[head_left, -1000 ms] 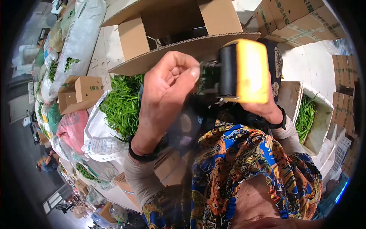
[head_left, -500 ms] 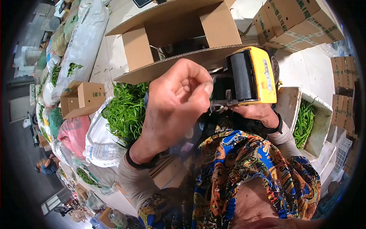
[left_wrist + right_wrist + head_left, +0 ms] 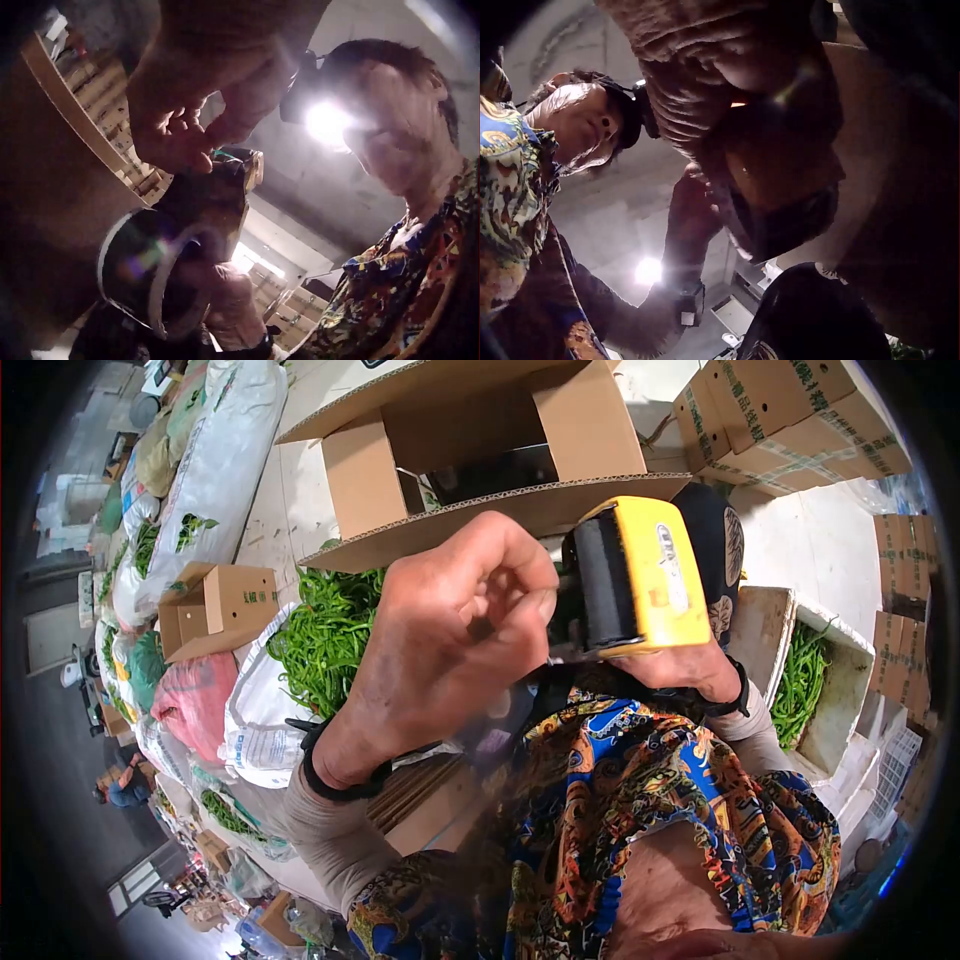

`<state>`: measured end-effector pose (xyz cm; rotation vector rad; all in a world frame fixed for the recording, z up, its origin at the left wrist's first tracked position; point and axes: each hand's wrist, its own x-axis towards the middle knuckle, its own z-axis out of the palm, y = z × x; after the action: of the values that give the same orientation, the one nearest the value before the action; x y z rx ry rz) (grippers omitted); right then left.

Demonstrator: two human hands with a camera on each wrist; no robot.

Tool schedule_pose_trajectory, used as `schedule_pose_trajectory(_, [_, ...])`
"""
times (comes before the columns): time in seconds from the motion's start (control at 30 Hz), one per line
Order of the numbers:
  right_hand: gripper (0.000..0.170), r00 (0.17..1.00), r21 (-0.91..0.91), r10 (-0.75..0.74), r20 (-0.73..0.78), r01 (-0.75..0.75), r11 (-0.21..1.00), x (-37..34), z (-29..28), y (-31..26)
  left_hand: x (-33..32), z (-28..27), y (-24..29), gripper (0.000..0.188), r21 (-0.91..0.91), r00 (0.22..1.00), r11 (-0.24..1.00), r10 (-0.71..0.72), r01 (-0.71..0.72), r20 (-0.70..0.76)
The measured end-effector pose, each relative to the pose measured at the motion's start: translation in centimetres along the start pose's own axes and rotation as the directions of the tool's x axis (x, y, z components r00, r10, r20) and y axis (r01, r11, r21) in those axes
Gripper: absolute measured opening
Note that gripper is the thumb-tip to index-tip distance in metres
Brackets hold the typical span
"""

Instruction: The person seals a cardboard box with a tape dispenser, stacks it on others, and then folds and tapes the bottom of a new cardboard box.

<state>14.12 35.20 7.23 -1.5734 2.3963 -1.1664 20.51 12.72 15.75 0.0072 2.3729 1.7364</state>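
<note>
My right hand [image 3: 680, 663] grips a yellow tape dispenser [image 3: 668, 575] from below, over my lap. Its black roller [image 3: 603, 582] faces my left hand [image 3: 440, 625]. The left hand's fingers are curled, with thumb and forefinger pinched together right at the dispenser's front end; what they pinch looks like the tape end, mostly hidden by the hand. From the left wrist, a tape roll [image 3: 112, 255] shows as a pale-rimmed ring below the left fingers. In the right wrist view the right hand [image 3: 705, 82] wraps over the dispenser [image 3: 780, 169], its fingers largely in shadow.
An open cardboard box [image 3: 590, 425] stands just beyond the hands. Green peppers [image 3: 325, 640] fill a white sack at the left, and more lie in a foam box [image 3: 845, 680] at the right. Stacked cartons [image 3: 790, 420] stand at the upper right, bulging sacks [image 3: 215, 460] at the far left.
The left hand has moved slightly right, keeping its pinch near the dispenser's front. The yellow dispenser has tilted and shifted a little in the right hand, now showing its labelled side.
</note>
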Motion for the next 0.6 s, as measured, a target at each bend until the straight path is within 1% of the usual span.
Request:
schedule_pose_trajectory(0.03, [0.054, 0.987, 0.109, 0.155, 0.046, -0.159, 0.981, 0.2, 0.1, 0.2, 0.2, 0.1, 0.0, 0.004, 0.005, 0.999, 1.000, 0.018, -0.018, -0.029])
schedule_pose_trajectory(0.07, [0.054, 0.947, 0.207, 0.301, 0.108, -0.318, 0.925, 0.3, 0.2, 0.3, 0.4, 0.1, 0.0, 0.003, 0.009, 0.998, 0.999, 0.036, -0.036, -0.057])
schedule_pose_trajectory(0.1, [0.054, 0.977, 0.231, 0.212, 0.022, -0.211, 0.950, 0.4, 0.7, 0.7, 0.5, 0.1, -0.4, 0.003, 0.009, 0.998, 0.999, 0.036, -0.035, -0.058])
schedule_pose_trajectory(0.13, [0.054, 0.978, 0.230, 0.206, 0.021, -0.206, 0.951, 0.7, 0.8, 0.5, 0.8, 0.1, -1.1, 0.003, -0.150, 0.997, 0.988, -0.043, 0.034, -0.059])
schedule_pose_trajectory(0.17, [0.054, 0.978, 0.266, 0.209, -0.029, -0.194, 0.944, 0.8, 0.9, 0.3, 1.0, 0.0, -1.5, 0.004, -0.306, 0.992, 0.947, -0.120, 0.099, -0.049])
schedule_pose_trajectory(0.2, [0.053, 0.972, 0.304, 0.222, -0.072, -0.190, 0.933, 0.6, 1.0, 0.1, 1.3, -0.1, -1.7, 0.004, -0.312, 0.991, 0.945, -0.123, 0.102, -0.050])
schedule_pose_trajectory(0.23, [0.055, 0.976, 0.208, 0.204, -0.079, -0.184, 0.961, 0.3, 1.2, 0.5, 1.3, -0.2, -1.9, 0.005, -0.359, 0.988, 0.927, -0.141, 0.112, -0.055])
schedule_pose_trajectory(0.27, [0.055, 0.961, 0.286, 0.266, -0.070, -0.236, 0.929, 0.5, 1.2, 0.2, 1.5, -0.4, -1.9, 0.008, -0.397, 0.987, 0.912, -0.145, 0.104, -0.073])
schedule_pose_trajectory(0.33, [0.055, 0.957, 0.319, 0.288, -0.025, -0.266, 0.910, 0.0, 1.4, 0.4, 1.5, -0.6, -1.3, 0.010, -0.373, 0.985, 0.921, -0.153, 0.114, -0.077])
schedule_pose_trajectory(0.37, [0.054, 0.963, 0.266, 0.262, -0.067, -0.236, 0.935, 0.0, 1.3, 0.4, 1.5, -0.8, -1.0, 0.010, -0.384, 0.988, 0.916, -0.144, 0.116, -0.046])
schedule_pose_trajectory(0.4, [0.054, 0.960, 0.267, 0.273, -0.061, -0.247, 0.931, -0.1, 0.8, 0.0, 1.6, -0.9, -0.8, 0.010, -0.396, 0.991, 0.910, -0.137, 0.123, -0.007])
schedule_pose_trajectory(0.47, [0.053, 0.946, 0.185, 0.324, 0.020, -0.322, 0.928, 0.5, -0.2, -0.2, 1.8, -1.2, -0.8, 0.009, -0.380, 0.991, 0.917, -0.133, 0.118, -0.015])
schedule_pose_trajectory(0.5, [0.054, 0.934, 0.203, 0.355, 0.023, -0.353, 0.913, 0.1, 0.2, 0.1, 1.8, -1.2, -1.1, 0.008, -0.394, 0.990, 0.910, -0.143, 0.133, 0.003])
schedule_pose_trajectory(0.53, [0.054, 0.937, 0.204, 0.348, 0.026, -0.346, 0.916, -0.2, 0.2, 0.1, 1.7, -1.2, -1.4, 0.007, -0.413, 0.987, 0.898, -0.159, 0.154, 0.021])
schedule_pose_trajectory(0.6, [0.059, 0.907, 0.369, 0.419, 0.037, -0.402, 0.838, -0.9, 0.3, -0.3, 1.8, -1.0, -2.1, 0.006, -0.457, 0.985, 0.874, -0.173, 0.167, 0.030])
